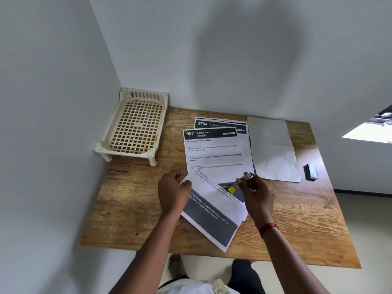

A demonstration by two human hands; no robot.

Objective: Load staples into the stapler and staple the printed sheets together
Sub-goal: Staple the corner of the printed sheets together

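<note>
Person stands at a wooden worktop pushed into a white corner. Left hand is curled shut, pinching the upper-left edge of a tilted set of printed sheets lying at the front-centre of the worktop. Right hand is closed round a small stapler, metal nose pointing up and left over the top edge of those sheets; a bit of yellow shows just under it, can't tell what it is. Red thread band on the right wrist.

Behind the tilted set, flat on the worktop: a sheet headed "957 Dining Area", overlapping another headed "3784" further back. To the right of them, a blank, slightly creased sheet, its edge just beside the 957 page. Well right of that, near the worktop's edge, a small dark box, prob. staples but label unreadable. Back-left corner: cream plastic lattice rack on short legs, touching both walls.
</note>
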